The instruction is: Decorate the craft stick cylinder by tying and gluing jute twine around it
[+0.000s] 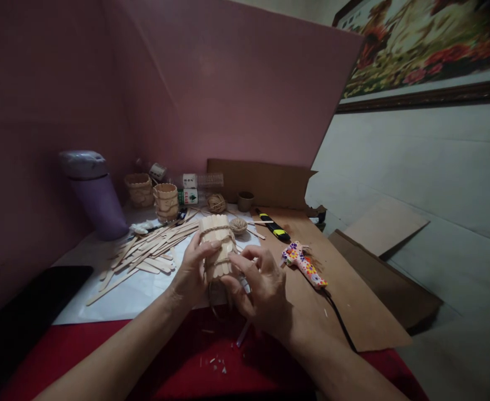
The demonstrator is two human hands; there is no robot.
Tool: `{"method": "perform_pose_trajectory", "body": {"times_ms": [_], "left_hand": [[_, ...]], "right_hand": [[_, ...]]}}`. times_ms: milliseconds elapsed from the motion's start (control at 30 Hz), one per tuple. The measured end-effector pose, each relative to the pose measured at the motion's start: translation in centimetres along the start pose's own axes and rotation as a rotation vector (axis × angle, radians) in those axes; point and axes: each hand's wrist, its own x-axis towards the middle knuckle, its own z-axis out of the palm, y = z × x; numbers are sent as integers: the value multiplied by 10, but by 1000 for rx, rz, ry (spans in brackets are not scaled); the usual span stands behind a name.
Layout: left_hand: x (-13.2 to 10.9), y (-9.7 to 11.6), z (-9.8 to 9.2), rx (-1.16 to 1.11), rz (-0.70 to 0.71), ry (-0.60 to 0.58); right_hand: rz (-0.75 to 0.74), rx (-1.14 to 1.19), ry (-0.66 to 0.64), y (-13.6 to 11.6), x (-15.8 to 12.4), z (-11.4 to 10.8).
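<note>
A small cup made of wooden craft sticks [216, 253] is tilted in front of me, with twine [214, 230] wound round it in bands. My left hand [192, 264] is closed round its left side, the thumb lying across the sticks. At the right side, my right hand [261, 281] has thumb and forefinger bent in a pinch on the twine near the lower band. A loose loop hangs below the cup. Part of a whitish item shows behind my right fingers, too hidden to name. Just beyond the cup lies a ball of twine [239, 225].
Loose craft sticks [153, 250] spread over white paper at left, near two finished-looking stick cups [166, 201] and a purple tumbler [97, 200]. On cardboard [353, 301] at right lie a flowered glue gun [305, 266], its cord trailing forward, and a utility knife [274, 225]. Plastic bottles [201, 181] lie behind.
</note>
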Motion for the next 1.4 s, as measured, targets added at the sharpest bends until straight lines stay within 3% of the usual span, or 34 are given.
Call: {"method": "perform_pose_trajectory", "body": {"times_ms": [333, 900, 1400], "left_hand": [[1, -7, -4, 49, 54, -60], [7, -9, -7, -4, -6, -86], [9, -10, -7, 3, -34, -23]], "right_hand": [[-168, -2, 12, -1, 4, 3], [-131, -36, -37, 3, 2, 4], [-46, 30, -19, 3, 4, 1]]}}
